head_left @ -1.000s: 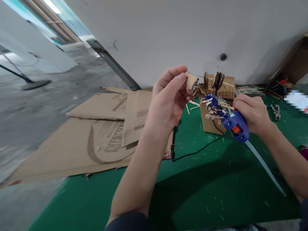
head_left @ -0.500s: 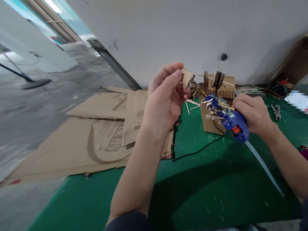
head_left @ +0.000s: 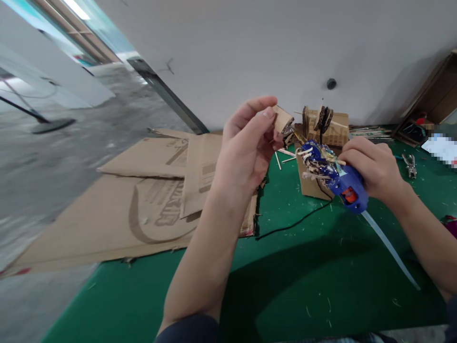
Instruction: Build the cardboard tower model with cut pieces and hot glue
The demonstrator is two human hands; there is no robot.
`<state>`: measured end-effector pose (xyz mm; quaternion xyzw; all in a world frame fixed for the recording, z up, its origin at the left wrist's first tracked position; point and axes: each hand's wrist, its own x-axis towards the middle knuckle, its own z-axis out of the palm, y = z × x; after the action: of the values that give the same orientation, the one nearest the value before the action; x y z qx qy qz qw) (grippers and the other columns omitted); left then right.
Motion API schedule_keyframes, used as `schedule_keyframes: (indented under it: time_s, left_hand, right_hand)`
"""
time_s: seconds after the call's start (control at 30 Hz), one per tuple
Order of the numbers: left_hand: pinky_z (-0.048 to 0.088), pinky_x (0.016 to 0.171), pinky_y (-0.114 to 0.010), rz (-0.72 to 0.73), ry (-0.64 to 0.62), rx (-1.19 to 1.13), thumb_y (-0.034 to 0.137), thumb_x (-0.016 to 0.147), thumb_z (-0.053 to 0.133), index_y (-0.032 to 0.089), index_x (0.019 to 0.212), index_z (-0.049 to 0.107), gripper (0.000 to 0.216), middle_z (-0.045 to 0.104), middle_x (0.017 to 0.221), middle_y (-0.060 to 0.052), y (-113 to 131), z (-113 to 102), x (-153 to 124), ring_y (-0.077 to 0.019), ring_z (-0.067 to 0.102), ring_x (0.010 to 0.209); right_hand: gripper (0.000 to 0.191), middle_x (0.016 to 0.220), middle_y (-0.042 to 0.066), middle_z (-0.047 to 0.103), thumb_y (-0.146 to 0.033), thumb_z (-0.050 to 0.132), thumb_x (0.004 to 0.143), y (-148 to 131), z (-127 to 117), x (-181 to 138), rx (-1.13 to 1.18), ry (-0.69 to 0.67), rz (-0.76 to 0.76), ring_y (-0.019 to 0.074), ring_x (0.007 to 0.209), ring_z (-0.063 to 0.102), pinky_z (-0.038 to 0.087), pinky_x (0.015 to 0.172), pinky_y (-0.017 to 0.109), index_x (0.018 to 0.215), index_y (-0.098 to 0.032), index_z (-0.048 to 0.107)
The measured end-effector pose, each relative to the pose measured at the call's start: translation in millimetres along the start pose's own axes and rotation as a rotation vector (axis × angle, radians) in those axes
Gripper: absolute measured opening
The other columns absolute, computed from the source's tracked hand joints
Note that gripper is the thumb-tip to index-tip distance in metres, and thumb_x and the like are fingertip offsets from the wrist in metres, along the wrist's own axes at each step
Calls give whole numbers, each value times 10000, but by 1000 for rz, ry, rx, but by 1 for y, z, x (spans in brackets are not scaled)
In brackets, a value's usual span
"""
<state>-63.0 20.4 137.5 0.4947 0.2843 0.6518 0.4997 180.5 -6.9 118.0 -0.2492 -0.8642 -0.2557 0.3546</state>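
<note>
My left hand pinches a small cardboard piece between thumb and fingers, held up above the table. My right hand is closed round the handle of a blue hot glue gun, its body crusted with glue strings. The gun's nozzle points up and left at the cut edge of the cardboard piece, at or very close to it. A long translucent glue stick sticks out of the gun's back end. Behind the gun stands a cardboard construction with upright pieces on it, partly hidden.
Flattened cardboard sheets overhang the left side of the green table. A black cord crosses the tabletop. Pliers and thin sticks lie at the back right, near an open box. The wall rises behind.
My left hand has shifted slightly right with the cardboard piece, which is now turned a little differently. The glue gun has moved slightly left. Both hands keep their hold.
</note>
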Motion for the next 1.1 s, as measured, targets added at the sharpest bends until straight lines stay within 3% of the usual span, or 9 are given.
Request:
schedule_keyframes:
  time_s: [0.23, 0.37, 0.7, 0.9, 1.1]
  left_hand:
    - [372, 468, -228, -4, 12, -82, 196, 879, 743, 236, 906, 746, 48, 663, 678, 18, 5, 3, 0, -82, 534, 520]
    - [354, 447, -207, 9, 23, -121, 139, 928, 653, 227, 854, 773, 166, 627, 626, 13, 7, 6, 0, -66, 494, 494]
    - [368, 462, -235, 23, 55, -22, 252, 914, 736, 257, 874, 766, 50, 654, 688, 2, 7, 4, 1, -80, 514, 503]
    - [378, 434, -204, 32, 40, -69, 210, 910, 728, 234, 851, 785, 86, 603, 640, 14, 3, 4, 2, -65, 515, 484]
    - [418, 448, -201, 35, 49, 6, 325, 845, 816, 250, 878, 786, 87, 676, 737, 0, 1, 4, 1, -66, 530, 518]
  right_hand:
    - [231, 826, 45, 622, -191, 424, 1045, 2, 0, -3, 0, -10, 4, 132, 657, 539, 284, 510, 303, 855, -205, 556]
    - [200, 830, 46, 613, -167, 460, 1021, 3, 0, -3, 13, -34, -1, 132, 662, 524, 282, 515, 306, 848, -199, 556]
    - [197, 812, 37, 592, -159, 467, 1010, 2, 0, -3, 17, -53, 15, 122, 620, 476, 260, 518, 304, 832, -203, 539]
    - [259, 797, 36, 587, -186, 429, 1034, 3, 1, -3, 0, -60, 3, 117, 611, 459, 253, 507, 302, 795, -198, 527]
    - [246, 799, 35, 568, -184, 429, 1025, 3, 0, -3, 22, -76, 26, 123, 613, 432, 243, 517, 308, 799, -202, 523]
